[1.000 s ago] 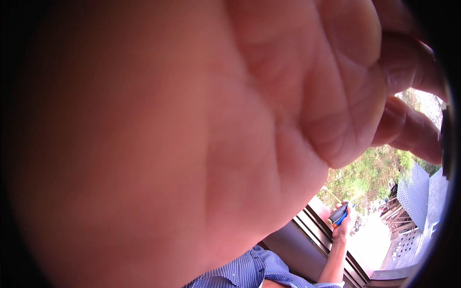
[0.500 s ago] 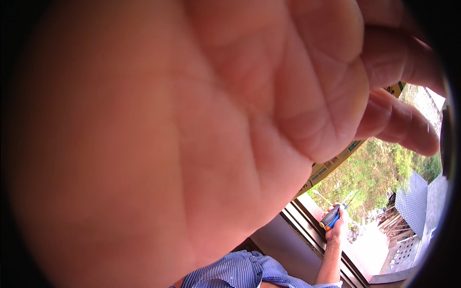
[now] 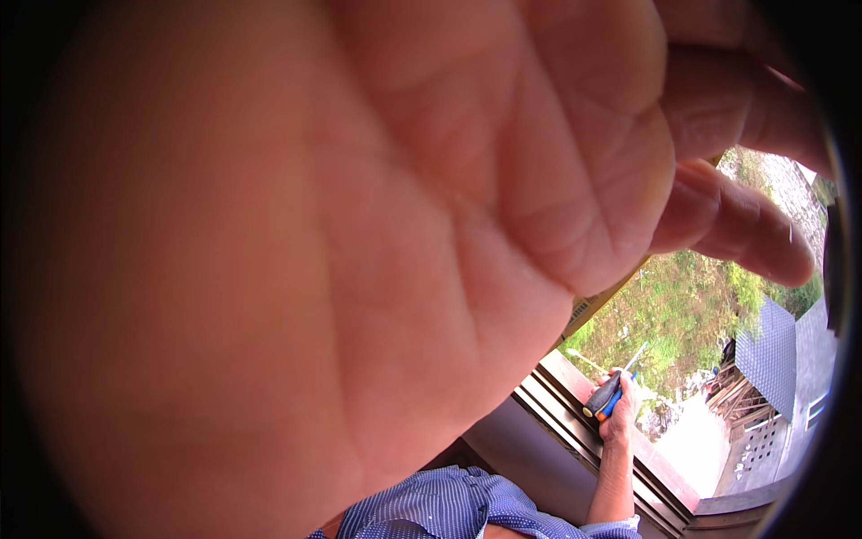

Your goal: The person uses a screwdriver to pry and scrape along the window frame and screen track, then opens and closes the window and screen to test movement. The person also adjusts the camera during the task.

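Left hand (image 3: 431, 234) fills most of view: soft creased palm, fingers apart, slightly bent. Right hand (image 3: 623, 415) over outer edge of grooved frame (image 3: 555, 411), grip curled round dark bulbous-handled screwdriver (image 3: 602, 395) and slimmer blue-and-orange-handled tool (image 3: 611, 404); thin metal points upward. Patterned blue cloth shirt (image 3: 426, 503) below. Beyond: grey scaled-texture roof (image 3: 766, 359), rough stacked timber (image 3: 738, 395).

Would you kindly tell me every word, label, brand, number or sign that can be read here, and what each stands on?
No text can be read.
Yellow-brown strip partly behind the left hand: dark marks, too small and slanted to read.
Tool handles in the right hand: no lettering discernible.
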The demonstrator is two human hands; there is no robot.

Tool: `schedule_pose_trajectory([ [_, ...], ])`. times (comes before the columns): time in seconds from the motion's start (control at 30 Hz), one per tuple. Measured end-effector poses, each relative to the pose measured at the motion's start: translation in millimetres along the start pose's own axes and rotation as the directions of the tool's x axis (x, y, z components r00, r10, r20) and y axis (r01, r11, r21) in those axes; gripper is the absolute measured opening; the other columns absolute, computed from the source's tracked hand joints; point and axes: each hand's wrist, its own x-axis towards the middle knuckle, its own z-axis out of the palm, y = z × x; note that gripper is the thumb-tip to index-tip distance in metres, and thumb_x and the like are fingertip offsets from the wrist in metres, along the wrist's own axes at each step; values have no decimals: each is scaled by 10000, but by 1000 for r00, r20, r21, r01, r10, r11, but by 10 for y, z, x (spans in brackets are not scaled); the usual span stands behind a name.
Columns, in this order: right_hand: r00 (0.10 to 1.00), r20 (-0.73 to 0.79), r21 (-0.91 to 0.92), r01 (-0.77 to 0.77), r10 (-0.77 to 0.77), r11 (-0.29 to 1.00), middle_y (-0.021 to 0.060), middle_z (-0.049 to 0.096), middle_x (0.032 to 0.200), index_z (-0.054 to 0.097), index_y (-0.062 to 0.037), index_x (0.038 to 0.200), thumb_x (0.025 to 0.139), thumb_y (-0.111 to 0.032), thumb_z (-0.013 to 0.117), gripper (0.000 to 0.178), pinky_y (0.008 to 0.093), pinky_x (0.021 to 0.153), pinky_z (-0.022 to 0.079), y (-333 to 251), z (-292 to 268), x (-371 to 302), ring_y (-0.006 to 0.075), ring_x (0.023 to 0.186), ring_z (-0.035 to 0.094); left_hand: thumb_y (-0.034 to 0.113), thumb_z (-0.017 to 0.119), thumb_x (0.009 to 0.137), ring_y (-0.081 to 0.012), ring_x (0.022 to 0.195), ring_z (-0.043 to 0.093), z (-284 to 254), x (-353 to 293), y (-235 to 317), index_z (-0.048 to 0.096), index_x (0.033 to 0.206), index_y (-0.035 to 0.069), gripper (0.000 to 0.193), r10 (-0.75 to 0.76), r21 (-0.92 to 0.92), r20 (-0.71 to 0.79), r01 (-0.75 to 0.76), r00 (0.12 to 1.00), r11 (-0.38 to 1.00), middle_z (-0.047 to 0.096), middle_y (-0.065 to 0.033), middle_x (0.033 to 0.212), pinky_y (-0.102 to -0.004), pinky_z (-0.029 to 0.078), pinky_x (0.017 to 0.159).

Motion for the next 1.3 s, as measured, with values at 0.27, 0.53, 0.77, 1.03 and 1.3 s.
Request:
schedule_pose_trajectory([
  [0.27, 999, 44, -26, 19, -18, 999, 122, 649, 796, 582, -19, 1063, 993, -287, 577, 278, 319, 551, 575, -98, 131, -61, 213, 622, 656, 599, 293, 1025, -351, 1306, 452, 49, 83, 16, 376, 1445, -33, 763, -19, 6, 9, 19, 1000, 1000, 409, -255, 1424, -439, 460, 1028],
  [0.53, 999, 46, -36, 2, -1, 999, 119, 653, 781, 582, -18, 1059, 989, -276, 572, 267, 322, 554, 571, -69, 105, -73, 225, 611, 664, 602, 286, 1027, -347, 1287, 478, 127, 78, -68, 398, 1433, -35, 764, -24, 21, 11, 24, 1000, 999, 441, -254, 1405, -436, 467, 1019],
  [0.77, 999, 46, -21, 3, -2, 1000, 122, 650, 786, 578, -17, 1055, 983, -279, 580, 271, 325, 561, 571, 40, -41, 55, 226, 614, 659, 606, 281, 1028, -345, 1271, 501, 141, 107, -250, 417, 1423, -37, 767, -31, 16, 16, 31, 999, 999, 469, -253, 1388, -433, 474, 1012],
  [1.03, 999, 32, -56, -1, 3, 998, 122, 652, 789, 581, -18, 1060, 982, -286, 584, 280, 322, 564, 569, -3, 0, 11, 223, 616, 658, 609, 274, 1029, -341, 1252, 527, 163, 125, -230, 439, 1412, -40, 771, -26, 12, 5, 26, 1000, 1000, 500, -251, 1369, -429, 481, 1003],
  [1.3, 1000, 28, -26, -9, 10, 1000, 138, 666, 789, 568, -19, 1062, 984, -273, 584, 266, 326, 560, 578, 78, -116, 84, 233, 622, 672, 613, 267, 1030, -338, 1233, 553, 189, 114, -335, 461, 1400, -42, 777, -44, 12, 16, 44, 999, 999, 532, -250, 1349, -425, 488, 995],
])
